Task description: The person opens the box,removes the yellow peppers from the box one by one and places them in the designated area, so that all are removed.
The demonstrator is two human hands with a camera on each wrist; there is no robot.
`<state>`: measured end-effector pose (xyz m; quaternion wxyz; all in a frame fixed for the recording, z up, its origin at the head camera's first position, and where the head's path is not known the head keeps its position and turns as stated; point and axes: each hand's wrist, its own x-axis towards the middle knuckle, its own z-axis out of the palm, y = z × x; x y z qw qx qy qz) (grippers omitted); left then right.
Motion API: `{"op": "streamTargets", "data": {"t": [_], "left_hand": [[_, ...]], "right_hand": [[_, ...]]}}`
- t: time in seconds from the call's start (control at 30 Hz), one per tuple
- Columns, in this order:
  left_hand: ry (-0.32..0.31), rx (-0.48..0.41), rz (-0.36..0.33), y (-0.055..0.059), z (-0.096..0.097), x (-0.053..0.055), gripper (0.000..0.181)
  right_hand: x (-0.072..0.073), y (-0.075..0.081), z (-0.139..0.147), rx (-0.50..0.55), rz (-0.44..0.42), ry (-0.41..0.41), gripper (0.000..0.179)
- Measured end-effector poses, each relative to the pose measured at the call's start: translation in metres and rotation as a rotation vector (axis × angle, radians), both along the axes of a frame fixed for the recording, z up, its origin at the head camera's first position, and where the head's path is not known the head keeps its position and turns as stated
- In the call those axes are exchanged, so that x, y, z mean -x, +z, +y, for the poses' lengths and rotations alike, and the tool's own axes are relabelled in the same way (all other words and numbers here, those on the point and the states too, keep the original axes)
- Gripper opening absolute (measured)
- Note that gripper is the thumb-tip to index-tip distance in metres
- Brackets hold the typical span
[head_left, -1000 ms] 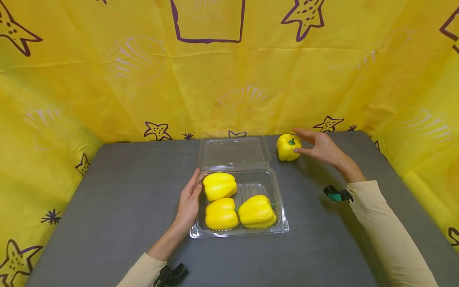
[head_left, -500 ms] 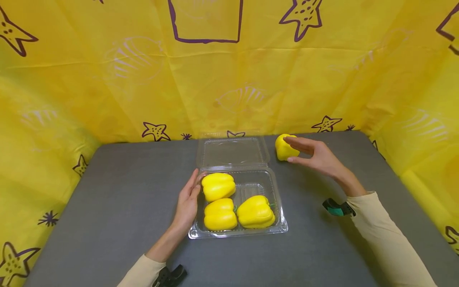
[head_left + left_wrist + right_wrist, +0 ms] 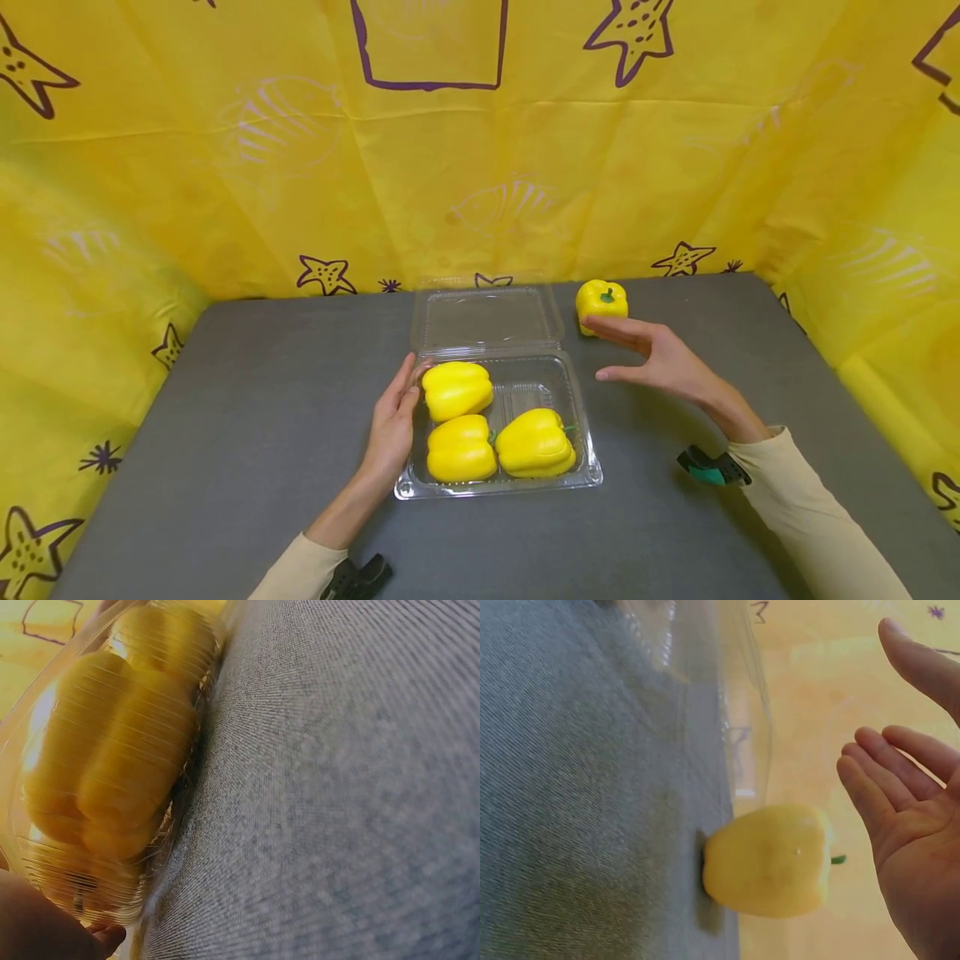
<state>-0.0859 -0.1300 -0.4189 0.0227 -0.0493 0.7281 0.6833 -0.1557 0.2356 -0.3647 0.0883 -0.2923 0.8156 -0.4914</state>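
A clear plastic clamshell container lies with its lid folded back, away from me. Three yellow bell peppers sit in its base: a back-left one, a front-left one and a front-right one. Along the container's left wall rests my left hand, fingers straight. My right hand hovers with extended fingers and spread thumb, holding nothing. Just beyond its fingertips a fourth bell pepper stands upright on the table, green stem up; the right wrist view shows this pepper apart from the hand.
A grey cloth-covered table spreads under everything. Yellow printed fabric hangs behind it and along both sides. The container's back-right area shows bare ribbed plastic.
My right hand has drawn away from the upright bell pepper, moving toward me and lower in the head view. That pepper stays in place. My left hand and the container hold still.
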Motion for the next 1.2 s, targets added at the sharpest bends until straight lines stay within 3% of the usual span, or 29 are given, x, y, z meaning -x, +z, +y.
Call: {"op": "streamTargets", "data": {"t": [0.6,0.77,1.0,1.2], "left_hand": [[0.005,-0.019,0.011,0.000,-0.001,0.000,0.054],[0.001,-0.024,0.004,0.000,0.000,-0.001,0.054],[-0.003,-0.022,0.014,0.000,0.001,-0.001,0.054],[-0.002,-0.009,0.007,-0.002,0.000,-0.001,0.054]], "right_hand": [[-0.025,-0.011,-0.026,-0.038,0.001,0.166,0.079],[-0.033,-0.016,-0.031,-0.048,0.052,0.206,0.078],[-0.041,-0.012,-0.039,-0.237,0.200,0.201,0.079],[-0.044,-0.011,-0.042,-0.301,0.184,0.226,0.083]]}}
